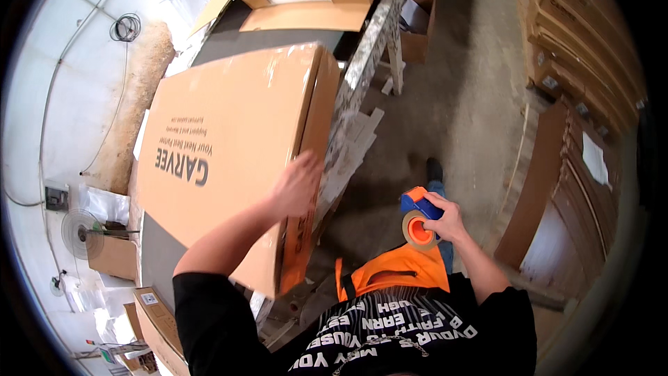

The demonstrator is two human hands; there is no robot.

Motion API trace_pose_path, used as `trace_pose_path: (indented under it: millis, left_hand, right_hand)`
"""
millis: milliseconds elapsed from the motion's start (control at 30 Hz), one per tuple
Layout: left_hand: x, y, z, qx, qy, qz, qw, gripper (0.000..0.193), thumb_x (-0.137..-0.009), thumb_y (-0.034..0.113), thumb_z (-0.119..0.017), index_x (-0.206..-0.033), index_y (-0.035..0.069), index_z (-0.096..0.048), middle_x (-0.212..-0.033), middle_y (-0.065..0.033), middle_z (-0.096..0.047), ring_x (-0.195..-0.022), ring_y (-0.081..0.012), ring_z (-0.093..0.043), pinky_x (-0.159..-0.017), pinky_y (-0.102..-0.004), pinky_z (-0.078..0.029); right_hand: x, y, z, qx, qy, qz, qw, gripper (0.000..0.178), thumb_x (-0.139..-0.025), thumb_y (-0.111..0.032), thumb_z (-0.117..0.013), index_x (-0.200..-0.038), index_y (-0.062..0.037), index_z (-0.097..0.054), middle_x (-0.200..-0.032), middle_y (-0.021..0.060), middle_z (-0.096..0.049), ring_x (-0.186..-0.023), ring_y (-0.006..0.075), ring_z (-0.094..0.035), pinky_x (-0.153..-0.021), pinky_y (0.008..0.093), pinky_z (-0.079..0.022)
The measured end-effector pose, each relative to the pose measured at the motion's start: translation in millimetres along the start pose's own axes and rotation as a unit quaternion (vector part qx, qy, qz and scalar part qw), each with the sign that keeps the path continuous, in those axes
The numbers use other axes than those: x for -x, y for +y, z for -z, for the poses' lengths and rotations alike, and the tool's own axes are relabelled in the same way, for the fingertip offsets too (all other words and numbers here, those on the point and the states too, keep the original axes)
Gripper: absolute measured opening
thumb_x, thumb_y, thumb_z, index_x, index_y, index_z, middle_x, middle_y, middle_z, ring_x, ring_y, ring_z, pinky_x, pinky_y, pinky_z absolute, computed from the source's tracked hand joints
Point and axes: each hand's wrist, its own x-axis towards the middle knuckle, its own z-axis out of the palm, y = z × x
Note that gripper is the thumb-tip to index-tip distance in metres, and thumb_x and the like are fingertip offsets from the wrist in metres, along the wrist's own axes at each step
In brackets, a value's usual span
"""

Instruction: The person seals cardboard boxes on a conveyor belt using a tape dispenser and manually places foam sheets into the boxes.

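A large brown cardboard carton (243, 108) lies tilted on the grey-topped conveyor, its long narrow side toward me. My left hand (299, 184) rests at the carton's upper edge, its fingers reaching over onto the narrow side. The fingers look slightly blurred and appear laid against the cardboard rather than wrapped round it. Off to the right, clear of the carton, my right hand (445, 217) is closed on a blue and orange tape dispenser (420, 203). A roll of tan tape on an orange hub sits in the dispenser.
An opened carton (306, 17) stands farther along the conveyor (233, 31), whose worn metal rail (362, 63) runs along its right side. Stacked cartons (577, 35) and leaning brown cardboard sheets (539, 181) are on the right. A fan (82, 233) stands at left.
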Motion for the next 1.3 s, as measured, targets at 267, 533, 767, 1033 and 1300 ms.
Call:
trace_pose_path:
  millis: [267, 533, 767, 1033, 1300]
  left_hand:
    - [-181, -188, 36, 0.248, -0.068, 0.333, 0.907, 0.058, -0.081, 0.046, -0.067, -0.118, 0.002, -0.057, -0.140, -0.0111, -0.050, -0.116, -0.0282, -0.056, -0.110, -0.0449, -0.034]
    - [-150, -173, 39, 0.392, 0.136, 0.464, 0.783, 0.114, -0.058, 0.059, -0.081, -0.143, -0.001, -0.034, -0.148, -0.0159, -0.039, -0.136, -0.0323, -0.037, -0.118, -0.0475, -0.022]
    - [-151, -177, 35, 0.402, 0.107, 0.461, 0.784, 0.123, -0.068, 0.078, -0.062, -0.148, -0.007, -0.021, -0.154, -0.0290, -0.021, -0.144, -0.0471, -0.015, -0.117, -0.0555, -0.011]
    - [-145, -184, 33, 0.418, 0.103, 0.445, 0.785, 0.095, -0.074, 0.068, -0.061, -0.137, -0.001, -0.046, -0.135, -0.0180, -0.048, -0.137, -0.0450, -0.029, -0.114, -0.0588, -0.014]
    - [-142, -167, 28, 0.412, 0.182, 0.464, 0.763, 0.051, -0.060, 0.035, -0.083, -0.100, 0.010, -0.065, -0.108, -0.0078, -0.063, -0.130, -0.0407, -0.041, -0.112, -0.0611, -0.022]
  right_hand:
    - [-208, -18, 56, -0.129, -0.012, 0.022, 0.991, 0.070, -0.058, -0.009, -0.069, -0.126, 0.0072, -0.056, -0.130, 0.0147, -0.060, -0.118, 0.0204, -0.059, -0.100, 0.0277, -0.042]
    - [-465, -145, 33, -0.293, -0.392, 0.014, 0.872, 0.061, -0.066, -0.003, -0.067, -0.127, 0.0010, -0.061, -0.099, 0.0088, -0.069, -0.075, 0.0118, -0.063, -0.072, 0.0260, -0.052]
    - [-558, -205, -50, -0.065, -0.727, 0.039, 0.683, 0.051, -0.059, -0.008, -0.073, -0.110, -0.0016, -0.072, -0.080, 0.0072, -0.071, -0.066, 0.0101, -0.062, -0.064, 0.0261, -0.052]
    - [-408, -169, -22, 0.064, -0.587, 0.226, 0.775, 0.032, -0.059, -0.030, -0.070, -0.079, -0.0056, -0.073, -0.076, 0.0161, -0.070, -0.073, 0.0312, -0.069, -0.068, 0.0420, -0.055]
    - [-350, -146, 5, 0.192, -0.708, 0.314, 0.602, 0.049, -0.057, -0.028, -0.072, -0.101, -0.0081, -0.070, -0.106, 0.0159, -0.064, -0.097, 0.0353, -0.064, -0.080, 0.0452, -0.052]
